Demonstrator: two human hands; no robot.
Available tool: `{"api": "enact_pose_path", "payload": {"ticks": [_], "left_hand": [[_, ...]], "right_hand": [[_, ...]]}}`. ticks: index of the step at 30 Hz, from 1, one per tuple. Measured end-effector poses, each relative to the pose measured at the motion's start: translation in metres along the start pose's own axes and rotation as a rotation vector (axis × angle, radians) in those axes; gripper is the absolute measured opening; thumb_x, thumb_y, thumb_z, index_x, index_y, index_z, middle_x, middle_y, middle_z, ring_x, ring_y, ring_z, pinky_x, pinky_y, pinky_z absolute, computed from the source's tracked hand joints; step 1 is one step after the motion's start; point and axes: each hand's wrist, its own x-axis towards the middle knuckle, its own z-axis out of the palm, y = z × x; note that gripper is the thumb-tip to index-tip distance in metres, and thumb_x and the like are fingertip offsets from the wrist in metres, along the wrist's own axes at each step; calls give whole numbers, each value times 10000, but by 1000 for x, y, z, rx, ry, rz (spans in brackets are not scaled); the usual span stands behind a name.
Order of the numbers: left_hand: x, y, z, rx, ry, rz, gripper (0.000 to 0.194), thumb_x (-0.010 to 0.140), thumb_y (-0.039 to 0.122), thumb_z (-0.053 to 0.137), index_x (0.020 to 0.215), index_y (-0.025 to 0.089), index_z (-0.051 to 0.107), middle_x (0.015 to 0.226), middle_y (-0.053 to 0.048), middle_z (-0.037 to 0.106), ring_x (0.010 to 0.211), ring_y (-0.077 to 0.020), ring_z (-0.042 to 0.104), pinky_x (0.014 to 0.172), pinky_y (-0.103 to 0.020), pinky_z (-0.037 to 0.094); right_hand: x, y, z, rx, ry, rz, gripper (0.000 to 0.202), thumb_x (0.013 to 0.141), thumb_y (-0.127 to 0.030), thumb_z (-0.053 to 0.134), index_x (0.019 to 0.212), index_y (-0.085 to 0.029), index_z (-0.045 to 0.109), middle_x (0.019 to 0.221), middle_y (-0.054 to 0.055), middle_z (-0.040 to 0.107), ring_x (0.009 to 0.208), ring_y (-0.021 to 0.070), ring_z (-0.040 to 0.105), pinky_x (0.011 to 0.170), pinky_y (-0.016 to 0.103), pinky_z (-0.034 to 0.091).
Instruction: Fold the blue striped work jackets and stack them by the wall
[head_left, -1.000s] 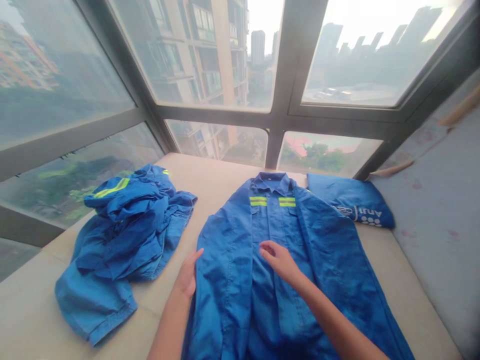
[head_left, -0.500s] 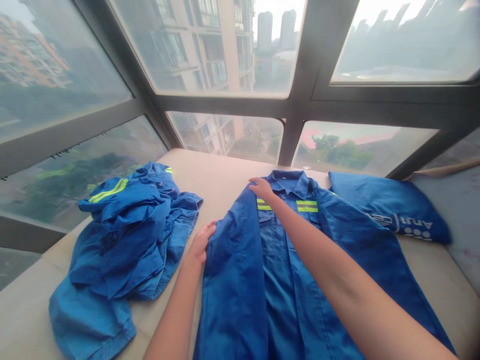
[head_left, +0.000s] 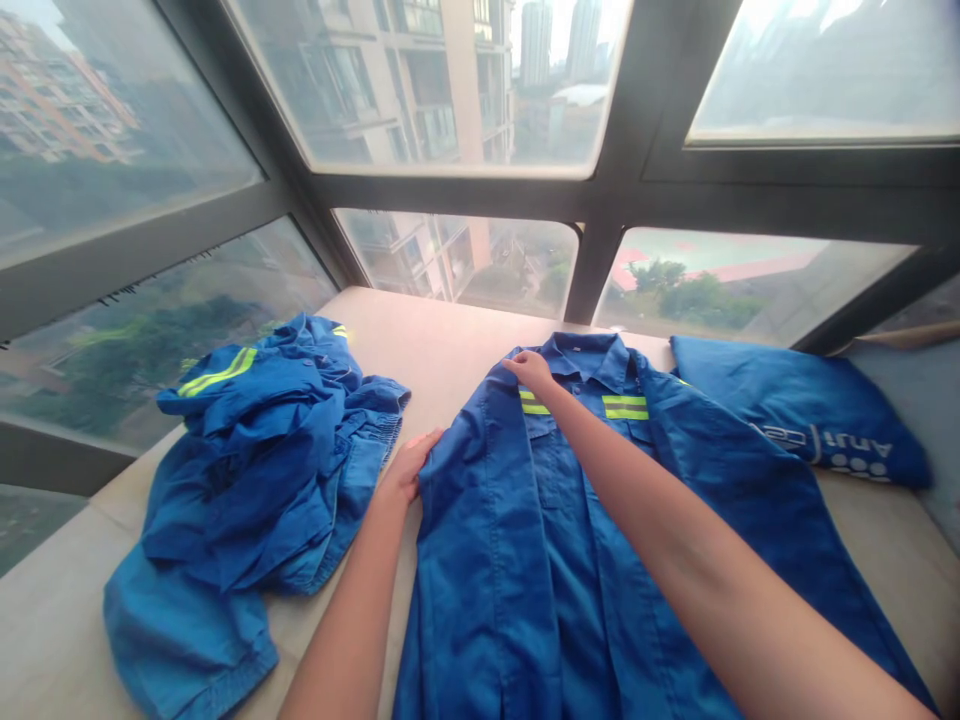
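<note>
A blue work jacket (head_left: 581, 490) with yellow-and-grey reflective strips lies front up on the pale ledge, collar toward the window. Its left-side sleeve is laid lengthwise over the front. My right hand (head_left: 531, 370) reaches across the jacket, fingers pinched on the cloth at the shoulder beside the collar. Lower down, at that sleeve's outer edge, my left hand (head_left: 415, 465) has its fingers closed on the fabric; the fingertips are partly hidden by it. On the other side, the second sleeve (head_left: 757, 480) slopes down to the right.
A crumpled heap of blue work clothing (head_left: 255, 470) with a yellow strip lies left of my left hand. Behind the jacket on the right is a folded blue item (head_left: 802, 400) with white lettering. Framed windows (head_left: 457, 255) border the pale ledge (head_left: 420, 320).
The view has shifted slightly, moving the jacket a little right in the picture. Both hands stay at the same shoulder and sleeve edge, and the sleeve cloth has creased a bit differently.
</note>
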Motion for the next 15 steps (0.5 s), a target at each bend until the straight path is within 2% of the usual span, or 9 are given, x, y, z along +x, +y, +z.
{"api": "enact_pose_path", "payload": {"ticks": [3,6,9,12,15], "left_hand": [[4,-1,1,15,16,5,202,762,209,743,913,113,649,660,-40,714,541,-153,657,506,-231,525],[1,-7,-1,-3,45,18,330,710,170,778,1002,139,629,660,-12,707,511,-138,647,466,-207,500],[-5,-15,-3,-71,87,51,444,700,157,784,1106,161,604,657,17,694,466,-107,617,436,-177,467],[-6,-19,-3,-151,137,71,401,715,147,768,1080,162,602,652,26,684,461,-99,611,455,-179,485],[-2,-14,-3,-209,171,70,278,756,150,727,1006,153,605,727,0,704,567,-122,668,559,-217,550]], "right_hand": [[8,-7,-7,39,46,27,173,702,-290,649,791,-152,703,664,2,647,654,146,590,676,241,471],[17,-10,-12,98,117,64,272,676,-242,634,923,-160,712,775,12,689,696,145,609,694,237,482],[22,-9,-15,150,166,87,307,662,-243,636,948,-165,718,866,28,713,773,161,636,736,244,496],[22,-8,-15,196,182,93,303,686,-260,622,956,-163,720,912,37,721,831,176,653,753,248,508],[18,-10,-13,243,141,89,345,726,-234,597,1045,-152,699,918,43,726,806,171,665,727,252,525]]}}
